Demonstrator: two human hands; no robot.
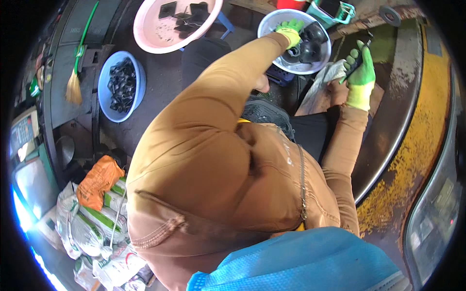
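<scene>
My left hand [290, 33], in a green and yellow glove, reaches into a pale basin [262, 26] at the far side. Its fingers look spread beside glossy, rounded black parts [313, 40], and I see nothing held in them. To the right, my right hand [363, 72], in a matching glove, is closed around a slim black-handled tool [353, 70]. A small metallic tip of it shows above the fingers; its exact kind is unclear. A pale cloth [331, 72] lies just left of this hand, over my leg.
A pink basin [141, 36] with flat black pieces rests on a blue stand. Left of me is a blue basin [140, 92] of small black parts. Sacks [87, 228] and an orange bag [99, 182] lie lower left. A yellow, worn machine edge [412, 145] runs along the right.
</scene>
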